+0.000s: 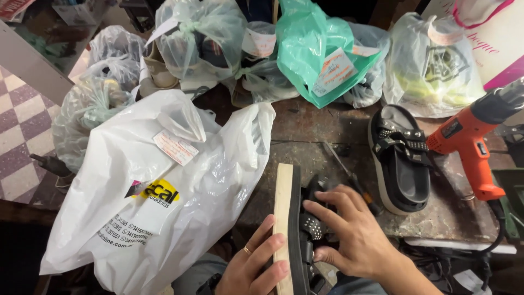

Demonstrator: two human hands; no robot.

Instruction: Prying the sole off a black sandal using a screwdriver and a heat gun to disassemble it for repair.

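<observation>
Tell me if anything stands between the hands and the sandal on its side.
Nothing does: the left hand grips the pale sole edge of the sandal, and the right hand lies directly on its studded straps.

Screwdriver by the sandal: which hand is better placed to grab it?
Right, probably. The right hand lies on the straps of the sandal, its fingers beside the screwdriver. The left hand grips the sole edge, steadying it, farther away.
</observation>
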